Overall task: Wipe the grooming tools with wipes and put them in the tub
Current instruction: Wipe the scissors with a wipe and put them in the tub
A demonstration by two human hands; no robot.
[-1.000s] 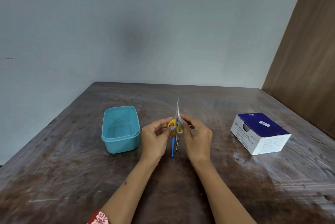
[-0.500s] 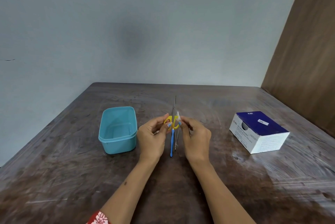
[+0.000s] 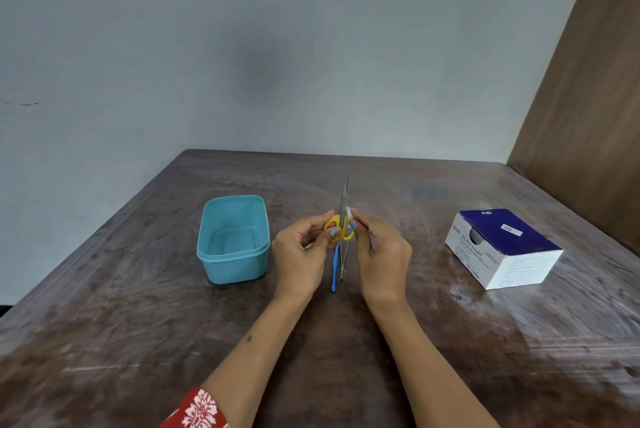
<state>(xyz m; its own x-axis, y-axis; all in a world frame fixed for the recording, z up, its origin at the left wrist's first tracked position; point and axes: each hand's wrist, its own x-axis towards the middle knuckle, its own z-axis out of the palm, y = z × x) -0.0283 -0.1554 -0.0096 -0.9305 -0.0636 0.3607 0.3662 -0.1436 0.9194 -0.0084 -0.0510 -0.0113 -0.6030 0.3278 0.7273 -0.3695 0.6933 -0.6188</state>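
The yellow-handled scissors [image 3: 341, 226] stand blades-up above the table [image 3: 138, 306], between both hands. A second ago a wipe covered the blades to the tip; now the white wipe [image 3: 349, 212] sits low by the pivot, leaving the blades bare, so I judge the stroke has run down toward the handles. The left hand [image 3: 299, 251] pinches the yellow loops; the right hand [image 3: 382, 254] pinches the wipe. A blue-handled tool [image 3: 334, 268] and thin metal tweezers [image 3: 343, 261] hang below. The teal tub [image 3: 233, 238] waits at nine o'clock, the alcohol swab box [image 3: 502, 247] at three.
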